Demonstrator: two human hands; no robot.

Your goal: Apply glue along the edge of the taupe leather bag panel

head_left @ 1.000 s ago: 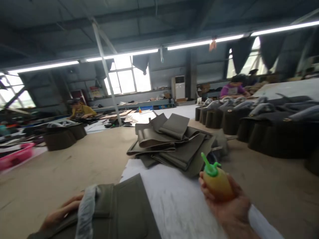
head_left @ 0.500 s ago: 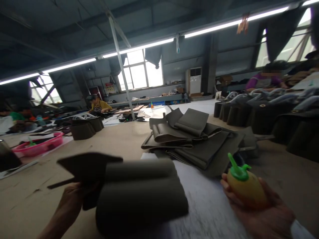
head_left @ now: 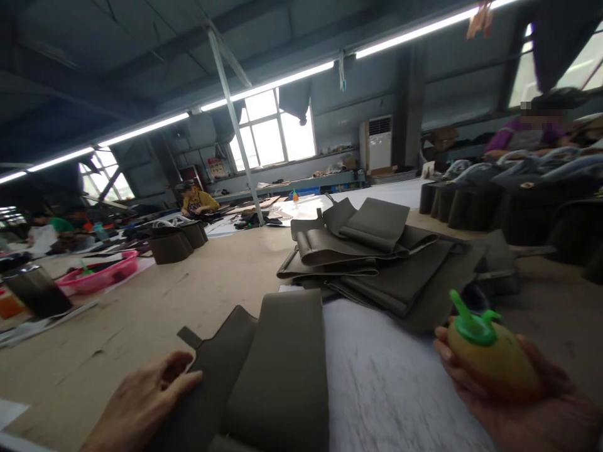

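My left hand (head_left: 141,402) lies flat with fingers stretched on the left edge of a dark olive leather piece (head_left: 273,370) that rests unfolded on the table, partly over a white sheet (head_left: 386,389). My right hand (head_left: 518,402) is closed around a yellow squeeze bottle with a green nozzle cap (head_left: 490,361), held upright near the lower right. Beyond the sheet sits a pile of similar olive leather pieces (head_left: 377,257), some folded over.
The wide tan table (head_left: 188,295) carries dark bag shells at the right (head_left: 509,207) and left (head_left: 174,242), a pink basket (head_left: 101,276) and a dark cylinder (head_left: 38,292). Other people sit working at the far left (head_left: 195,201) and far right (head_left: 537,132).
The olive piece, lifted and folded half a second ago, now lies spread flat on the table under my left hand. The view has swung left; my right hand keeps the bottle.
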